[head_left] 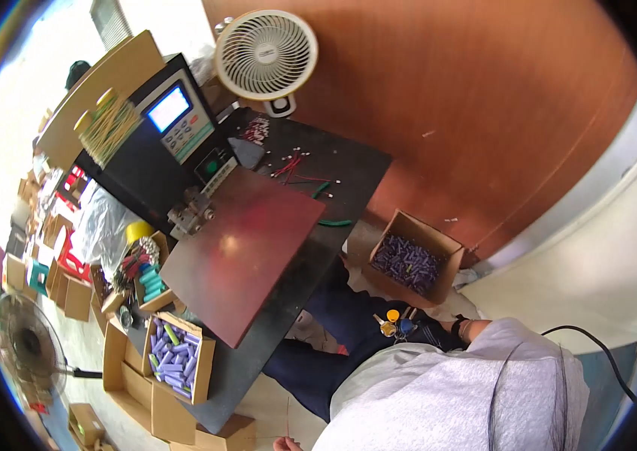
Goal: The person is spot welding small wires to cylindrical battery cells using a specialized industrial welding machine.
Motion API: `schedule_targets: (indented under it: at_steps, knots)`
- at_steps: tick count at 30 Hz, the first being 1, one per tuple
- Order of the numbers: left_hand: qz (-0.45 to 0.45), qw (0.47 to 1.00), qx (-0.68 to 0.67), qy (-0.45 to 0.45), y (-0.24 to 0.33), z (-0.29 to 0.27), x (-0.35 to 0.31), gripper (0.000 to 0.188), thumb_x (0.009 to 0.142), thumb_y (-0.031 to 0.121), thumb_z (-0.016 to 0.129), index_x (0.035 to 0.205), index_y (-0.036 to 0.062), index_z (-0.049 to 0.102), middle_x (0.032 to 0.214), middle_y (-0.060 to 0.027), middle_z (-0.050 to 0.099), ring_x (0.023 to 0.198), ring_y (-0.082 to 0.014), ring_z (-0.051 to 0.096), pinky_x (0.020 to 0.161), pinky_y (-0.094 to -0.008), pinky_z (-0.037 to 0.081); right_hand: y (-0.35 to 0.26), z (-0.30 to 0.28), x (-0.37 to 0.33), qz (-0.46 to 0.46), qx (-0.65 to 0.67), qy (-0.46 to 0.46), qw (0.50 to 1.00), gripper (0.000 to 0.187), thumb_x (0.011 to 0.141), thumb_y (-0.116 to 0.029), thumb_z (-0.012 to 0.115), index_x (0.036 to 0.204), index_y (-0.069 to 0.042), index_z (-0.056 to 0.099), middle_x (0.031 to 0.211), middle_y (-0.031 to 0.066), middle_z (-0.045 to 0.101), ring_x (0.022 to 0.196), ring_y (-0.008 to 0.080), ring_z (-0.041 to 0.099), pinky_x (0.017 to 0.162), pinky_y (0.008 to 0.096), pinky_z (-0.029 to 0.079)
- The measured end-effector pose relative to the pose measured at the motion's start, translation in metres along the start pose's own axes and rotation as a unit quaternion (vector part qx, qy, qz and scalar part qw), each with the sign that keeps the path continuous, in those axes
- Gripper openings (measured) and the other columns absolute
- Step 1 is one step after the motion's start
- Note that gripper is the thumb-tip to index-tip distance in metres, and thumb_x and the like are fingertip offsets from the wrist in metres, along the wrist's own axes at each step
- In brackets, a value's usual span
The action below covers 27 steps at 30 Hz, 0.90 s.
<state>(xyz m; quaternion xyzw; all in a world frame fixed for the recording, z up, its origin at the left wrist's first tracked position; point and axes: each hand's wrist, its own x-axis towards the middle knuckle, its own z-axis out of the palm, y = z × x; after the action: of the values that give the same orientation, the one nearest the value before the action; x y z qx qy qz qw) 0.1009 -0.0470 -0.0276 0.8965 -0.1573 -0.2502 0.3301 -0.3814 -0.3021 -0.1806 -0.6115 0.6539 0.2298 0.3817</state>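
Only the fingertips of my left hand [286,444] show at the bottom edge, bent together; a thin reddish line rises from them, too fine to make out. My right wrist [463,328], with a dark band, lies by my hip, and the fingers of that hand are hidden against dark trousers. Beside it a bunch of keys [388,328] with a yellow tag hangs at my waist. Ahead stands a black spot-welding machine [209,150] with a lit screen and a reddish-brown board [251,248] before its metal head. Neither hand touches the machine.
An open carton [200,368] of purple and green battery cells sits at the table's left edge. Another carton [448,279] of purple cells stands at the right. Red wires [288,167] lie on the dark table [360,161]. A white fan [266,54] stands behind; stacked boxes fill the left.
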Motion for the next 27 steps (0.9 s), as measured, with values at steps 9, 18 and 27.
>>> schedule_targets:
  at_steps: [9,18,27]
  knots:
    - [0.121,0.98,0.115,-0.105,-0.013,0.019,0.105,0.027,0.083,0.019,0.055,0.101,-0.0004,0.057,0.1,-0.0139,0.06,0.091,-0.0216,0.057,0.081,-0.0302,0.043,-0.022,0.012,-0.063,0.144,0.11,-0.002,0.983,0.033,0.078,-0.031,0.05,0.087,-0.003,0.063,0.088,0.0186,0.061,0.078,0.0305,0.059,0.068,0.0399,0.045]
    - [0.229,0.956,0.09,-0.161,0.048,0.049,0.14,0.024,0.082,0.018,0.056,0.099,0.0015,0.058,0.097,-0.0147,0.06,0.087,-0.0212,0.057,0.078,-0.0314,0.044,-0.031,0.055,-0.102,0.2,0.135,-0.06,0.969,0.034,0.078,-0.032,0.049,0.087,-0.003,0.063,0.089,0.0191,0.061,0.08,0.0311,0.059,0.069,0.0403,0.045]
    - [0.16,0.985,0.0,-0.063,0.01,0.024,0.087,0.021,0.081,0.016,0.057,0.098,0.0034,0.058,0.094,-0.0155,0.06,0.082,-0.0208,0.058,0.075,-0.0326,0.045,0.054,0.031,-0.109,0.144,-0.058,-0.15,0.976,0.036,0.078,-0.034,0.049,0.086,-0.003,0.063,0.09,0.0196,0.061,0.081,0.0318,0.058,0.07,0.0408,0.045]
